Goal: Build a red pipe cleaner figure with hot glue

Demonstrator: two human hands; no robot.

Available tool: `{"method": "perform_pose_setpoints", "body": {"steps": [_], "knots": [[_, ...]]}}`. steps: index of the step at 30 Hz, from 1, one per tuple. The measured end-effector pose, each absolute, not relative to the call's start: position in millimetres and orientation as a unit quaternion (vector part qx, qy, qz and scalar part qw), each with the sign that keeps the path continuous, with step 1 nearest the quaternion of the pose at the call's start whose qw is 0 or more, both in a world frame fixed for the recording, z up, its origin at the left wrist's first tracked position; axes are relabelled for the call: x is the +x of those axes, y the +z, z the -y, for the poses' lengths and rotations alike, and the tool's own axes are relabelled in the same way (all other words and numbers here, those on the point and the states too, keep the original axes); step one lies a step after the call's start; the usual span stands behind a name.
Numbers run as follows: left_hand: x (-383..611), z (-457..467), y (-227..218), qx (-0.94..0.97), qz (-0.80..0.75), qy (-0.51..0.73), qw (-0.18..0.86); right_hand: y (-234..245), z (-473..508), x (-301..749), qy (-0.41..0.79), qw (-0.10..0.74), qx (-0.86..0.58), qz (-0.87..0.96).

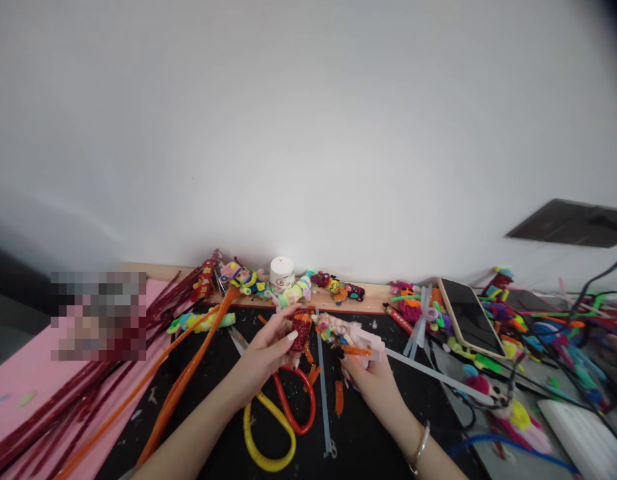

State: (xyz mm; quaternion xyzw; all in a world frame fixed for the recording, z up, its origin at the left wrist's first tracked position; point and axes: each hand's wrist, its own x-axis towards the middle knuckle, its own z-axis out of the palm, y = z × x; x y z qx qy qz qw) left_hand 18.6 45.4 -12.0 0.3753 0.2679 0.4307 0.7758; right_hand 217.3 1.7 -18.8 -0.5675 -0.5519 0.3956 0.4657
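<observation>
My left hand [273, 343] is closed around a small dark red fuzzy roll [301, 329] with an orange band near its top. In my right hand [371, 380] is a pale pink glue gun [369, 341], its nozzle end crusted with colourful fuzz and pointing left at the roll. A long translucent glue stick [438, 375] runs out of the gun's back to the right. Whether the nozzle touches the roll, I cannot tell. Below my left hand lie scissors [269, 432] with one red and one yellow handle. Short orange scraps [339, 398] and another glue stick [322, 387] rest between my hands.
Orange pipe cleaners [176, 390] and dark red ones [63, 407] spread across the left side. A white cup [282, 272] and several fuzzy figures [243, 279] line the wooden ledge. To the right are a phone [471, 317], bundled glue sticks [422, 320] and a white box-like object [583, 437].
</observation>
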Motion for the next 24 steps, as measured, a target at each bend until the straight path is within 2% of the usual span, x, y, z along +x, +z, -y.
{"method": "perform_pose_setpoints", "body": {"steps": [24], "knots": [[18.6, -45.7, -5.3, 0.320, -0.271, 0.419, 0.805, -14.3, -0.3, 217.0, 0.381, 0.459, -0.572, 0.564]]}}
